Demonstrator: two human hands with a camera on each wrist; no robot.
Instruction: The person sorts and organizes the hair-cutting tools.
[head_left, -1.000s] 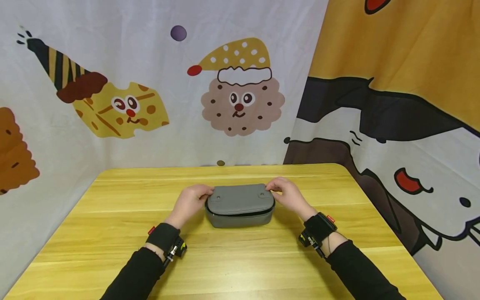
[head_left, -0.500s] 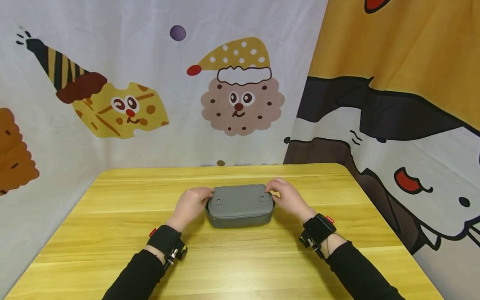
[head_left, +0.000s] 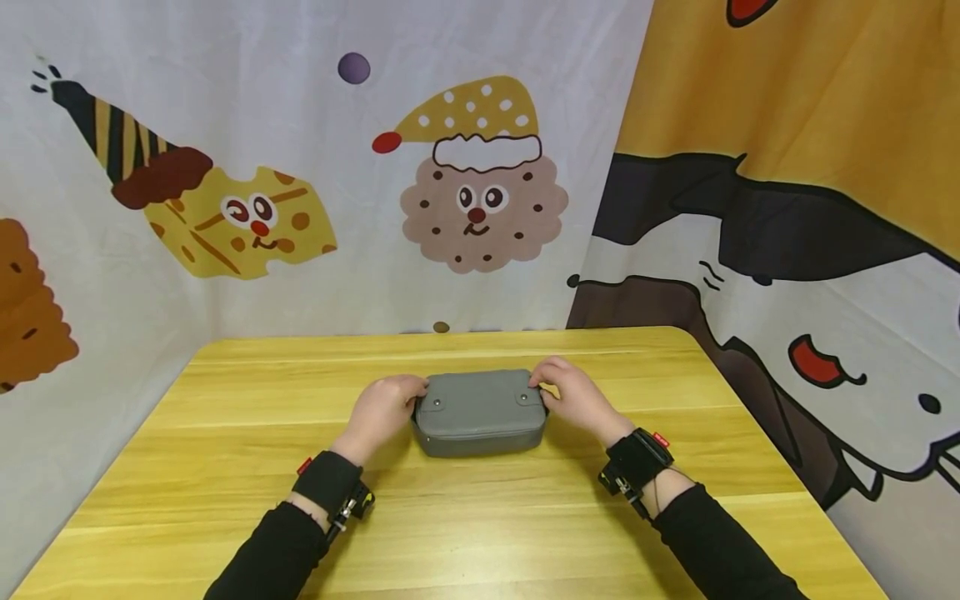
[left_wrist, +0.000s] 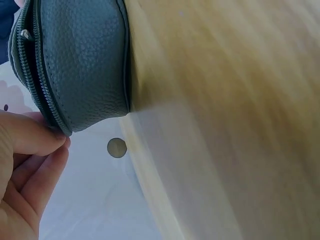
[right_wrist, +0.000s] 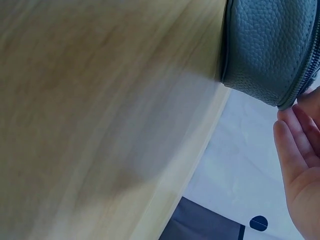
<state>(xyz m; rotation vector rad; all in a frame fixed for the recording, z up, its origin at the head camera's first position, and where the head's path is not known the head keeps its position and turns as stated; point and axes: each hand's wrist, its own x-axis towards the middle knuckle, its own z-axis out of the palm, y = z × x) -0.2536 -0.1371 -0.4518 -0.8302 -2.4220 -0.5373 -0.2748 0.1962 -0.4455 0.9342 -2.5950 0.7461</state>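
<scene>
A grey zip-up pouch (head_left: 480, 408) of pebbled leather stands on the table, its lid lying down over the front. Two snap-like studs dot the lid. My left hand (head_left: 384, 412) pinches the pouch's back left corner between thumb and fingers. At the opposite back corner, my right hand (head_left: 577, 396) pinches the edge in the same way. Up close in the left wrist view, the zipper (left_wrist: 40, 75) is unfastened, with a narrow gap between its teeth rows. The right wrist view shows more zipper teeth (right_wrist: 309, 65) beside the fingers. The inside of the pouch is hidden.
The pouch rests on a yellow wood-grain table (head_left: 480, 525), towards its back edge. Behind it hangs a pale curtain (head_left: 300, 100) with cartoon prints, and an orange, black and white one (head_left: 750, 108) covers the right side. Each wrist wears a black strap with a camera.
The front of the lid has come down, and the dark gap along the pouch's front rim is gone. Both hands have stayed almost still at the back corners.
</scene>
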